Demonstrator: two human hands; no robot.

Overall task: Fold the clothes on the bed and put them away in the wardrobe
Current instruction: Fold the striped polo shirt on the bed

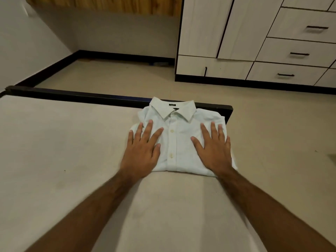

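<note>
A pale white button-up shirt lies folded into a neat rectangle on the bed, collar pointing away from me, near the bed's far right corner. My left hand presses flat on the shirt's left side, fingers straight and spread. Flat on the shirt's right side lies my right hand, its fingers also straight. The white wardrobe stands across the floor at the upper right, doors and drawers closed.
The bed has a dark frame edge along its far side. Beige floor runs between bed and wardrobe. Drawers with dark handles fill the wardrobe's right part. A wall with black skirting stands at the left.
</note>
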